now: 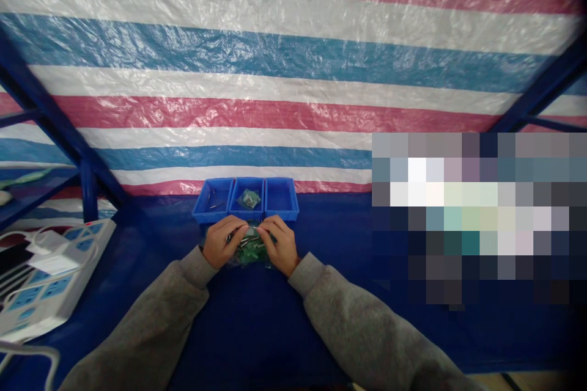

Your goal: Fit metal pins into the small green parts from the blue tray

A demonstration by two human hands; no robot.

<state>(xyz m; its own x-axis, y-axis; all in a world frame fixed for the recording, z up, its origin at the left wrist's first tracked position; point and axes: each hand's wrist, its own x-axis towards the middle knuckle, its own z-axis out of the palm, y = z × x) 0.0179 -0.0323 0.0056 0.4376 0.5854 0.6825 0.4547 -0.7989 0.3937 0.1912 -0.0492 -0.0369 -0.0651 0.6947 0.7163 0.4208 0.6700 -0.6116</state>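
My left hand (223,241) and my right hand (279,243) meet over the blue table, both with fingers pinched together on a small clear plastic bag of green parts (250,252). The bag lies on the table just in front of three small blue bins. The left bin (213,200) holds a few thin dark pieces. A small bag of green parts lies in the middle bin (247,197). I see nothing inside the right bin (280,198). Grey sleeves cover both my forearms.
A white and blue power strip (48,275) with plugged cables sits at the left table edge. A striped red, white and blue tarp (275,73) hangs behind the bins. Blue metal frame bars (59,128) run on both sides. A blurred patch covers the right.
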